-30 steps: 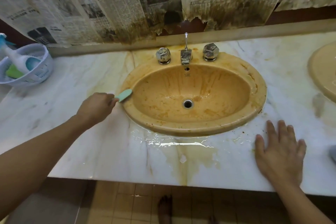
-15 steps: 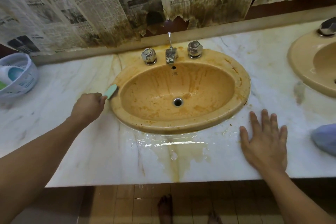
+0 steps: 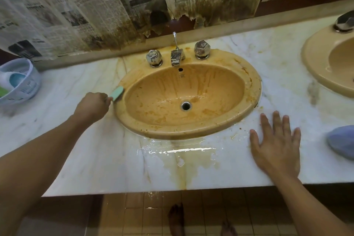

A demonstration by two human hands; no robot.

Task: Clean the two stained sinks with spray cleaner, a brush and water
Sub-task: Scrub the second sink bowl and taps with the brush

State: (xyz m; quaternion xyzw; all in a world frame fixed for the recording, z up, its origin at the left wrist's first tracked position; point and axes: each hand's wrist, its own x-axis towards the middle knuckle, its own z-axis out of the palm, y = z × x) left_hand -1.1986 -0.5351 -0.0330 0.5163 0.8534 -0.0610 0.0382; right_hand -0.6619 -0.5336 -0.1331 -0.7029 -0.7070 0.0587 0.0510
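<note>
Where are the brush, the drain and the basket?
brush [image 3: 118,92]: head view, on its mint-green back.
drain [image 3: 185,105]: head view, on its centre opening.
basket [image 3: 32,86]: head view, on its perforated side wall.

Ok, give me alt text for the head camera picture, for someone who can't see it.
A person's left hand holds a mint-green brush against the left rim of a stained orange sink, while the right hand rests flat on the wet marble counter. A second sink sits far right.
</note>
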